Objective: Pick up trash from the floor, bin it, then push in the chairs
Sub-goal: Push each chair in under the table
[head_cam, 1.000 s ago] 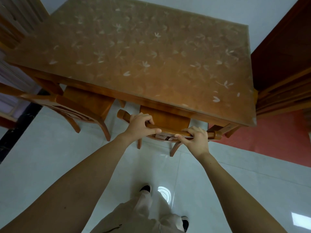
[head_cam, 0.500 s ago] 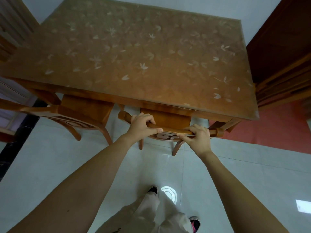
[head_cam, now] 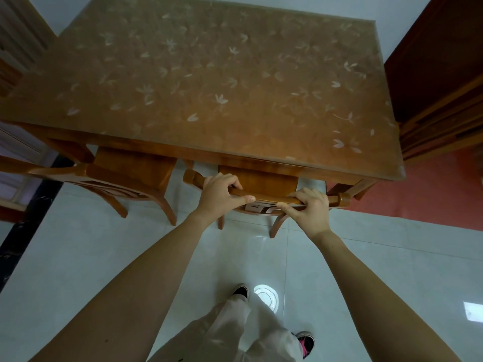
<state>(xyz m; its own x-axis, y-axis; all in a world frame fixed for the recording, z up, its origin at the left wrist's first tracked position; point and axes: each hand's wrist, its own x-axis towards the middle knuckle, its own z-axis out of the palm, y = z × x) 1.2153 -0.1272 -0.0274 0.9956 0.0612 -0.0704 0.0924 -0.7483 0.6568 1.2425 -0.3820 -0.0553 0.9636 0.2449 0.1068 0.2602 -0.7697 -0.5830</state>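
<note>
Both hands are gripping the curved top rail of the wooden chair [head_cam: 264, 195] that is sitting at the near edge of the table [head_cam: 209, 82]. The left hand [head_cam: 222, 195] is closing over the rail toward its left end, fingers curling over the top and the thumb lying along the near face. The right hand [head_cam: 309, 207] is wrapping the rail near its right end, fingers over the top and the thumb pressing from below – the two thumbs are pointing toward each other with a short bare stretch of rail between them.

The chair's seat is lying partly under the tabletop; only a strip of it is showing between the table edge and the rail. Its two rear legs are standing on the white tiled floor [head_cam: 78, 257] just in front of the table. The pale panel under the rail, between the hands, is possibly a cut-out backrest pattern (too blurred to confirm).

A second chair [head_cam: 109, 178] is standing to the left, at the same table edge, its seat also partly under the top. The tabletop is carrying a brown cover with pale leaf prints. Below the arms, light trousers [head_cam: 235, 333] and two dark shoes are showing – the person is standing close behind the gripped chair.
</note>
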